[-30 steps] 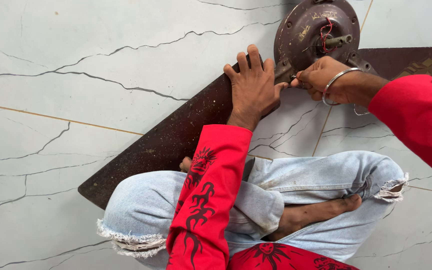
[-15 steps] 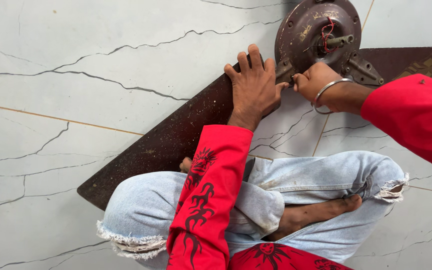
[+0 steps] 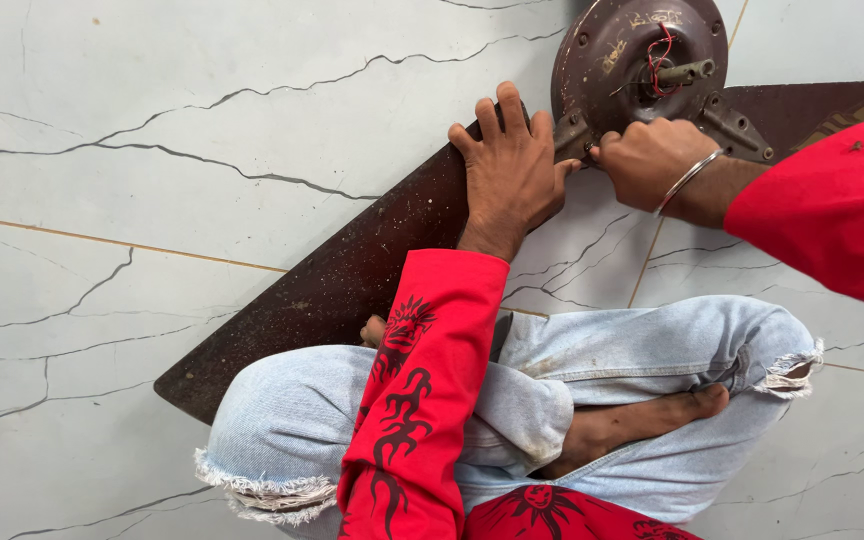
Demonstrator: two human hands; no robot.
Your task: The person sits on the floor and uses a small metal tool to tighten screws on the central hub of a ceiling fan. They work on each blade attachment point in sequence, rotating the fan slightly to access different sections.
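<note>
Pressing flat with fingers spread, the left hand (image 3: 510,170) pins a long rusty brown metal fan blade (image 3: 332,290) against the marble floor (image 3: 152,150), seemingly steadying it. The right hand (image 3: 647,160), fingers curled together, works at the blade's bracket beside the round brown motor hub (image 3: 622,60); whether it grips anything is hidden.

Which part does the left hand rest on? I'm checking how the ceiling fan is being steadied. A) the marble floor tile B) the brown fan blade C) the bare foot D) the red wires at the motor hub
B: the left hand lies flat, fingers spread, on the brown fan blade near the motor hub, while the right hand works at the blade bracket.
</note>
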